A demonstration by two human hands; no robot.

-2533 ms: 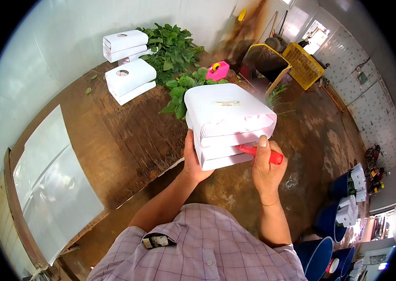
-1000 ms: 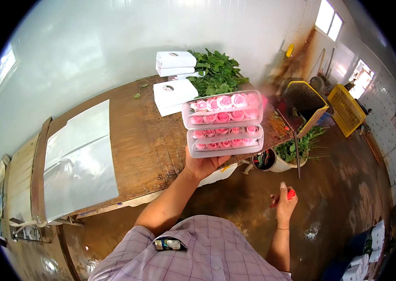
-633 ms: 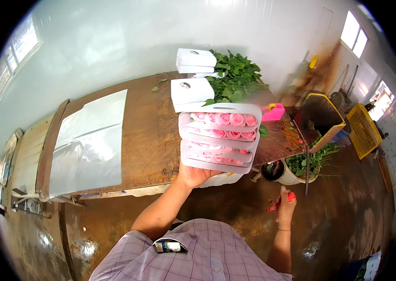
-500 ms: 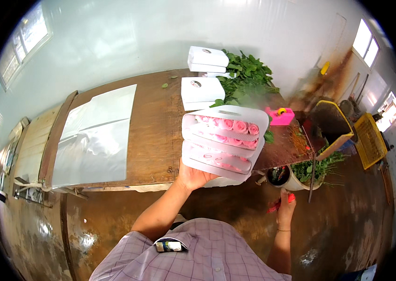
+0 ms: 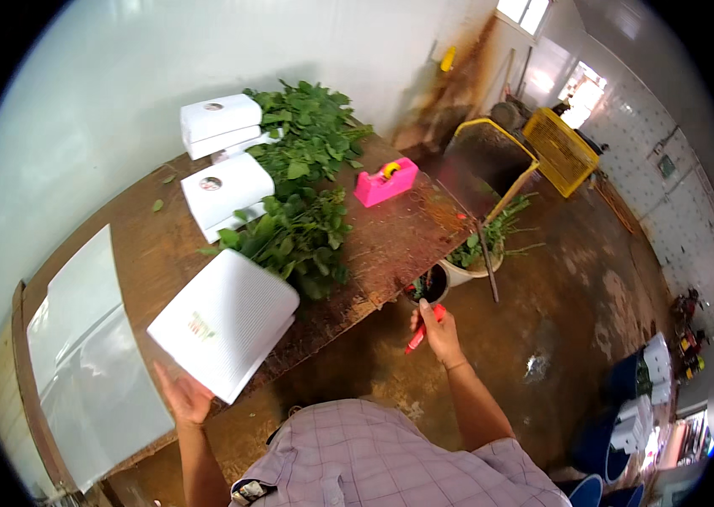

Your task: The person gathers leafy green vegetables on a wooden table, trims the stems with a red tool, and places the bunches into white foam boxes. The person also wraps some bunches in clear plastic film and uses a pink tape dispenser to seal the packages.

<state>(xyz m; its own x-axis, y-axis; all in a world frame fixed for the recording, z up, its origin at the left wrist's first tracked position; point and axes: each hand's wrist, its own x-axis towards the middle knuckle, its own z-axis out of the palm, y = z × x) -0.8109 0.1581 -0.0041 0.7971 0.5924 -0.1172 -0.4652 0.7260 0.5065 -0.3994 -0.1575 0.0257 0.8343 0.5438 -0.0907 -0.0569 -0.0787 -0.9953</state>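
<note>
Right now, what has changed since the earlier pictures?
The white bundle has moved down and left to the near edge of the table; the left hand has opened its grip beside it, contact unclear. The right hand still holds the red marker; the pink tape dispenser stayed put.

Light: daylight is entering at upper right, the window point(image 5: 526, 12) and the opening point(image 5: 583, 95) below it burning out to white. Glare: the wall point(image 5: 120, 110) is giving a soft sheen; the sheet point(image 5: 95, 355) and floor point(image 5: 572, 380) are throwing back pale patches. Shadow: darkness is pooling below the table point(image 5: 390, 245) edge. Focus: the pack point(image 5: 226, 317) is showing smeared print. Distortion: straight edges are bowing; black is ringing the view.
</note>
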